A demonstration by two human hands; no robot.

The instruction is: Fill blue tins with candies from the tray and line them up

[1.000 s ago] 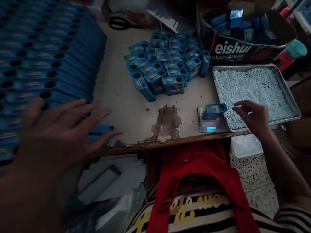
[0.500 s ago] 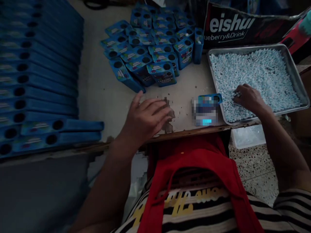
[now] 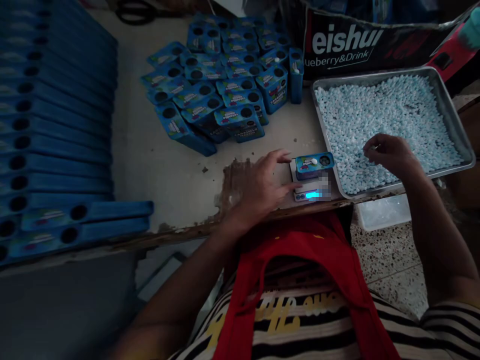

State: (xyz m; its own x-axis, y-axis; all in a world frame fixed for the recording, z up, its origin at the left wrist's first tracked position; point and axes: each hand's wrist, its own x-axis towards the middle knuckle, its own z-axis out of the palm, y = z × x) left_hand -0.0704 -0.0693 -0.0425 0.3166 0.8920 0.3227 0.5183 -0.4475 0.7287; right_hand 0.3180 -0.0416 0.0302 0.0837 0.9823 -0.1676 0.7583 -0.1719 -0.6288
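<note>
The blue box (image 3: 313, 169) rests on the scale (image 3: 311, 195), a white piece (image 3: 312, 161) lying on its top. We judge it light and stiff, its smooth sides perhaps slippery, so we best take hold across its opposite walls. Just beside it, our left hand (image 3: 258, 185) has its fingers apart; over the metal tray (image 3: 326, 134), our right hand (image 3: 392, 152) has its fingers together, seemingly on a pale piece (image 3: 373, 147).

"CARAMELO" on boxes (image 3: 242, 124), "ueberry&Drink" on carton (image 3: 393, 56)
</note>
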